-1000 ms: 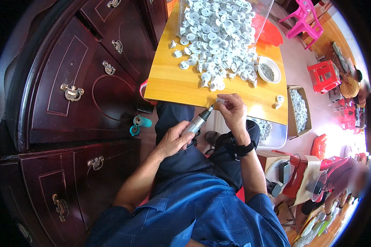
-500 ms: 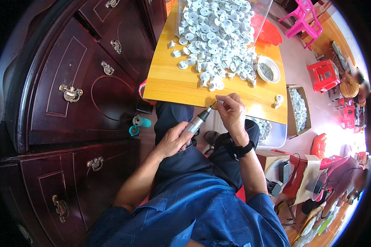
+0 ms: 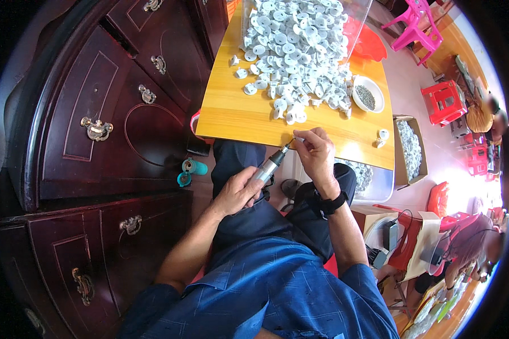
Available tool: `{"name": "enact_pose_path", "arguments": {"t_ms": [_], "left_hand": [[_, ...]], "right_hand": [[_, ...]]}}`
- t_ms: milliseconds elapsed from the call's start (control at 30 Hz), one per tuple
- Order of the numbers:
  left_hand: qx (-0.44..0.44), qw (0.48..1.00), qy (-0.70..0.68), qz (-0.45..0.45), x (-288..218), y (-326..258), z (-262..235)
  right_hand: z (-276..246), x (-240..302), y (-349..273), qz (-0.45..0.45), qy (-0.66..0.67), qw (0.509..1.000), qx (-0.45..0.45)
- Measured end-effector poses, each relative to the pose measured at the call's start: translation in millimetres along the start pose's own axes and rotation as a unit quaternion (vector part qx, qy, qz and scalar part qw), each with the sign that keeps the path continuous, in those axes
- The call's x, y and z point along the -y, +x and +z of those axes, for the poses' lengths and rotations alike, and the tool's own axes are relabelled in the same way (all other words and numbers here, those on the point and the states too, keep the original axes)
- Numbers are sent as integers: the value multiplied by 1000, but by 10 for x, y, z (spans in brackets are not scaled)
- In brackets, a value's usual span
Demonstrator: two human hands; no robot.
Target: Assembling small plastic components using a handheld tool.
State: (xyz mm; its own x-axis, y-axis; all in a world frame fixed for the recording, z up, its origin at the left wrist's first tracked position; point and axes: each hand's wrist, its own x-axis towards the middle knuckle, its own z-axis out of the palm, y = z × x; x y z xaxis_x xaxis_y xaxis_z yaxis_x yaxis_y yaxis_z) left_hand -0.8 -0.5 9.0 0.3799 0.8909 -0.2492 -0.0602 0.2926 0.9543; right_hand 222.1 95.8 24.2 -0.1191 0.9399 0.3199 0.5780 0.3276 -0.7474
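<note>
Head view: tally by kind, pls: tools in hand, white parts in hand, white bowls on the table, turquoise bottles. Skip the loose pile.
Silver-and-black tool, in the left hand: 1
White part, in the right hand, mostly hidden: 1
White bowl: 1
Turquoise bottle: 1
Total: 4

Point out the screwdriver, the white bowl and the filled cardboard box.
Screwdriver (image 3: 270,165), head view: on its barrel.
White bowl (image 3: 379,94), head view: on its bare inner wall.
Filled cardboard box (image 3: 399,165), head view: on its left wall.
</note>
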Motion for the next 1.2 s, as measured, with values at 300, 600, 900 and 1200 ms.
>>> {"name": "enact_pose_path", "arguments": {"t_ms": [300, 600, 900, 1200], "left_hand": [[2, 1000, -4, -3, 14, -1, -9], [9, 1000, -11, -4, -4, -1, -14], [10, 1000, -11, -4, -7, 1, -15], [17, 998, -62, -14, -32, 34, -14]], "right_hand": [[-13, -31, 25, -11, -8, 1000, 12], [-10, -26, 36, -3, 5, 1000, 22], [2, -39, 38, -14, 15, 1000, 17], [-128, -189, 111, 115, 127, 984, 37]]}}
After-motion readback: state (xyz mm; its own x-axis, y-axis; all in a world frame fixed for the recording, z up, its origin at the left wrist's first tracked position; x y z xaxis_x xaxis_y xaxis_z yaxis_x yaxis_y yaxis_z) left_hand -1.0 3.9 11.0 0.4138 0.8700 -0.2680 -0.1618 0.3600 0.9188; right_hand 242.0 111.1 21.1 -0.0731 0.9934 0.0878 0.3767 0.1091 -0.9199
